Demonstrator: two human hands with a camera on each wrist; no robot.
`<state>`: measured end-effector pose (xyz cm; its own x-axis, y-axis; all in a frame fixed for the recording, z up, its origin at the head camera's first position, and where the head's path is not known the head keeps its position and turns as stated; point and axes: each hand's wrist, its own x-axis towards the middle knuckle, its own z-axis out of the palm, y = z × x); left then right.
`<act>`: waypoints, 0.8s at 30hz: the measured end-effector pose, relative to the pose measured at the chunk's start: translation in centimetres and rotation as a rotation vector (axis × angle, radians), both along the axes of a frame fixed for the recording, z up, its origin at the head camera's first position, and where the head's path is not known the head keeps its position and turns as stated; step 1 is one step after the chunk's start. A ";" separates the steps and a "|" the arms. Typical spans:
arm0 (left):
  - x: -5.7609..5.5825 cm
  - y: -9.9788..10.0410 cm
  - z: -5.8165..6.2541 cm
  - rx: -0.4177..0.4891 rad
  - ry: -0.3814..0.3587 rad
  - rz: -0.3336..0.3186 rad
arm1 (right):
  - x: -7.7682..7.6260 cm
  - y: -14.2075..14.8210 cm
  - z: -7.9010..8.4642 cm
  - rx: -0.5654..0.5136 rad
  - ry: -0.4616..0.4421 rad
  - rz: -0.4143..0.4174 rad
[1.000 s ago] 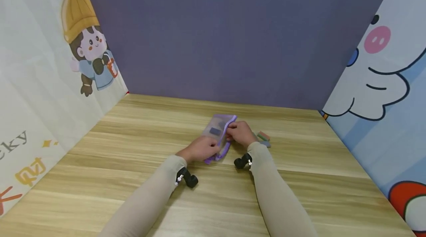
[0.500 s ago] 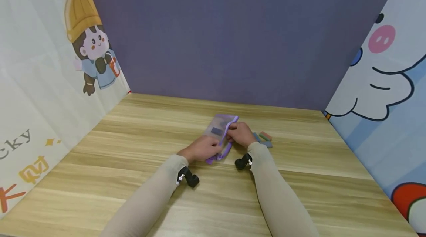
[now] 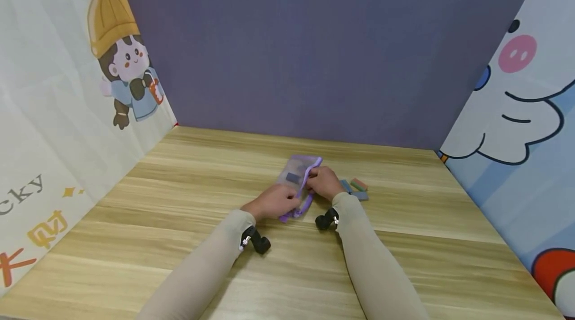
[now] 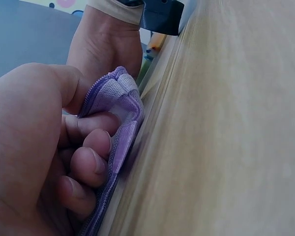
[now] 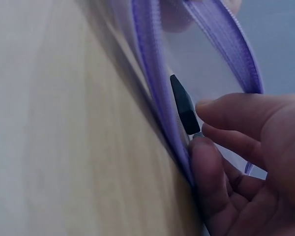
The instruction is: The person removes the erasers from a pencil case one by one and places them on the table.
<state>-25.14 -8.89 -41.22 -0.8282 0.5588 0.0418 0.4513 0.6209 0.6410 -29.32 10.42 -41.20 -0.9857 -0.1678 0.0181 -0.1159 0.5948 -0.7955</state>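
Note:
A see-through pouch (image 3: 289, 167) with purple zipper edging lies on the table, its mouth spread toward the right. My left hand (image 3: 276, 201) grips the near corner of the pouch, with curled fingers around the zipper edge (image 4: 105, 93). At the mouth, my right hand (image 3: 325, 182) has its thumb and bent fingers between the two zipper edges (image 5: 157, 88). A dark rectangular block (image 5: 185, 105) sits inside the pouch, right by the right fingertips; whether they pinch it or something small is unclear. Through the mesh, a dark block (image 3: 293, 177) shows.
Several small blocks lie to the right of my right hand, among them an orange-and-green one (image 3: 359, 184) and a grey-blue one (image 3: 360, 195). A dark panel (image 3: 287, 50) stands behind the wooden table (image 3: 202, 170), with printed cloth walls on both sides.
The view has shifted slightly, so everything sits a little further right. Slightly more of the blocks beside the right wrist shows. Both hands stay at the pouch.

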 end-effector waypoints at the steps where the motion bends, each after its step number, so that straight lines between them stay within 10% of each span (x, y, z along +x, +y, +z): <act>1: 0.0 0.0 0.0 0.000 0.005 -0.002 | 0.0 0.0 0.0 0.013 0.003 0.002; 24: 0.2 0.0 0.2 0.025 -0.027 -0.002 | -0.1 -0.5 0.3 0.221 0.062 -0.023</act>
<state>-24.90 -8.93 -41.05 -0.8279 0.5599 0.0333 0.4351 0.6037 0.6680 -29.41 9.92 -40.92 -0.9875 -0.1515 0.0445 -0.1449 0.7572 -0.6369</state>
